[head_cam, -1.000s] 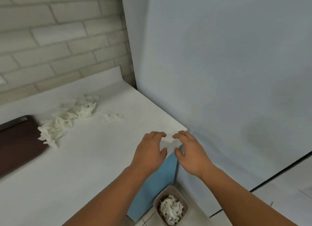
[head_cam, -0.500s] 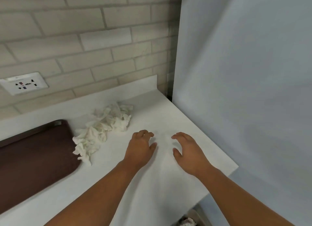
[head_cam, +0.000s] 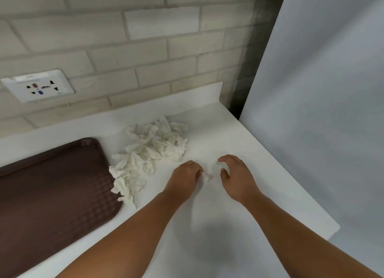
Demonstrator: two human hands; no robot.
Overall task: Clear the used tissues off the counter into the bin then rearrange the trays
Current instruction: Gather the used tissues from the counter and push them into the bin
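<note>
**Entry: used tissues, right end of the surface**

Location. I am looking at a tissue pile (head_cam: 149,151) lying on the white surface (head_cam: 218,225), just right of the brown tray (head_cam: 52,194), with its near strands touching the tray's rim. A small tissue scrap (head_cam: 207,176) is lying apart from the pile, between my two hands. The bin is not showing in this view.

Hands. My left hand (head_cam: 185,178) is reaching down with its fingers (head_cam: 194,166) curled, tips at the scrap's left edge. Whether they are already pinching it I cannot tell. My right hand (head_cam: 236,178) is hovering just right of the scrap, fingers curved and released, grasping nothing.

Handling. I am judging the tissue to be very light, soft and limp, likely to tear or shed bits if dragged. The scrap is asking for a fingertip pinch at its raised middle. The pile is asking for a two-handed scoop from both sides, pressed together so strands are not trailing.

Edges and room. The surface is ending close on the right at a bare edge beside the grey panel (head_cam: 322,111). The brick wall (head_cam: 145,49) and its wall socket (head_cam: 38,86) are closing the far side. Open surface is lying near me. I am expecting the tray rim to snag strands on the left.
</note>
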